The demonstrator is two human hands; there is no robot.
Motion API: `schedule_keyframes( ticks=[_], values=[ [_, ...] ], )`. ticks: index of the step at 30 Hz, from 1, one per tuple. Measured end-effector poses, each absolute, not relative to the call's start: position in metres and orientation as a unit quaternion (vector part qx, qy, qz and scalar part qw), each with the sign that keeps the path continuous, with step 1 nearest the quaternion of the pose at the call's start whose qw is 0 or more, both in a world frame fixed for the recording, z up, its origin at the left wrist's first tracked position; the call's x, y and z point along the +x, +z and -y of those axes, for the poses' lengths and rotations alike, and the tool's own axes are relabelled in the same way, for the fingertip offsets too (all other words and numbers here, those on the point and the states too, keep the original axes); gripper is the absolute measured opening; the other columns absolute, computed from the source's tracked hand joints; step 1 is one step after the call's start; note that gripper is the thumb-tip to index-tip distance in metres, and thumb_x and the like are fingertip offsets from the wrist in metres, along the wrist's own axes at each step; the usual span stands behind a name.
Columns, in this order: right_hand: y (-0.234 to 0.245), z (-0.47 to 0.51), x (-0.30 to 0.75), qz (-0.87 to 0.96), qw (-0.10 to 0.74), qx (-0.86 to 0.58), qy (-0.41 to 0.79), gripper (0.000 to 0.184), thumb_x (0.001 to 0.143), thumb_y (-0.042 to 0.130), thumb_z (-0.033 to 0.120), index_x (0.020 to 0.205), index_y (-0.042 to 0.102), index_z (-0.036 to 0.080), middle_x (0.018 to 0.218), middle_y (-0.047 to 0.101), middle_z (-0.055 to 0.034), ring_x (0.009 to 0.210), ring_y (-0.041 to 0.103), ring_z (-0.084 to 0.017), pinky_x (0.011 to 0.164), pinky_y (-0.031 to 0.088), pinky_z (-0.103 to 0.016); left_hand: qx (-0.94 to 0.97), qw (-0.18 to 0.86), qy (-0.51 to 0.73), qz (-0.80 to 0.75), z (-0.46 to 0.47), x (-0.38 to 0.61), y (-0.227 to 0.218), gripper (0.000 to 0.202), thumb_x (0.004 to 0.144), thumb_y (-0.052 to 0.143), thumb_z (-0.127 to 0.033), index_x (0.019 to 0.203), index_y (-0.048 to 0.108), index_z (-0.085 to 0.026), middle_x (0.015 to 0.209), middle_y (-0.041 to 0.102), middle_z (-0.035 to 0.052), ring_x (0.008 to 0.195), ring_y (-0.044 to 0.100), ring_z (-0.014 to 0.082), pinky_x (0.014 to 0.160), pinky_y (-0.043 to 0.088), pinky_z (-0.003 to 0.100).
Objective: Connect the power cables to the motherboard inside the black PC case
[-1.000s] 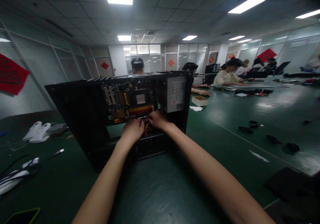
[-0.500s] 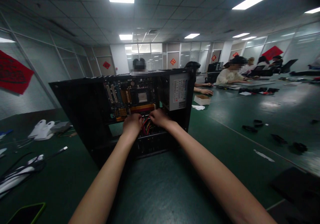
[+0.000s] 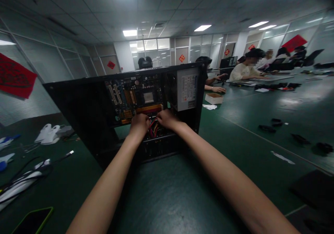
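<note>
An open black computer case [image 3: 80,115] stands on the green table [image 3: 172,192] in front of me. Inside it a motherboard [image 3: 135,98] with coloured slots faces me, and a grey power supply [image 3: 186,89] sits at the upper right. Both my hands reach into the case below the motherboard. My left hand [image 3: 139,123] is curled shut, its fingers hidden from me. My right hand [image 3: 167,118] is closed too, at the bundle of red and yellow cables [image 3: 153,129] that lies between the two hands. What each hand grips is not visible.
A phone with a green edge [image 3: 31,221] lies at the near left, with white cables [image 3: 18,185] and white tools [image 3: 49,133] beyond it. Small black parts [image 3: 300,138] are scattered at the right. A cardboard box [image 3: 214,98] and several seated people [image 3: 246,70] are at the far right.
Both hands have stayed at the cable bundle, shifting slightly upward toward the motherboard. The camera has tilted down and moved a little closer to the case.
</note>
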State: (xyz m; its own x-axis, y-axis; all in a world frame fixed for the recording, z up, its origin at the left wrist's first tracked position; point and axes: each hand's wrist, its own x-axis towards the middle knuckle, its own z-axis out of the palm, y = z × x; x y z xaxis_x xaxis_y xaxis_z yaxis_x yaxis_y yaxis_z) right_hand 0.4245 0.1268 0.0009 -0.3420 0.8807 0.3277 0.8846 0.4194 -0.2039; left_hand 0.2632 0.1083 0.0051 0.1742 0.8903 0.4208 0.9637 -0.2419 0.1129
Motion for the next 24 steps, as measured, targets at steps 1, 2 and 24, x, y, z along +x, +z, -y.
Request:
schedule_keyframes(
  ticks=[1,2,24],
  values=[
    [0.0013,-0.1265,0.4244,0.819,0.193,-0.54,-0.005,0.028,0.096,0.05,0.023,0.1,0.078,0.018,0.103,0.077,-0.0104,0.094,0.07,-0.019,0.074,0.043,-0.024,-0.76,0.087,-0.205,0.61,-0.1091,0.2632,0.005,0.028,0.088,0.052,-0.022,0.089,0.08,-0.018,0.094,0.077,0.0138,0.092,0.072,0.0254,0.08,0.049,0.03],
    [0.0015,-0.1265,0.4244,0.82,0.19,-0.54,-0.005,0.028,0.096,0.05,0.023,0.101,0.077,0.018,0.104,0.077,-0.0104,0.094,0.069,-0.019,0.074,0.043,-0.024,-0.759,0.085,-0.205,0.612,-0.1096,0.2633,0.005,0.028,0.088,0.052,-0.021,0.089,0.08,-0.018,0.093,0.077,0.0133,0.093,0.072,0.0255,0.08,0.049,0.03],
    [-0.0003,-0.1249,0.4232,0.812,0.199,-0.549,-0.013,0.03,0.094,0.05,0.022,0.105,0.078,0.018,0.106,0.077,-0.0111,0.097,0.07,-0.021,0.076,0.045,-0.024,-0.747,0.065,-0.217,0.625,-0.1056,0.2667,0.0053,0.029,0.088,0.052,-0.019,0.096,0.08,-0.018,0.098,0.077,0.0131,0.097,0.071,0.0254,0.087,0.05,0.031]
  ],
)
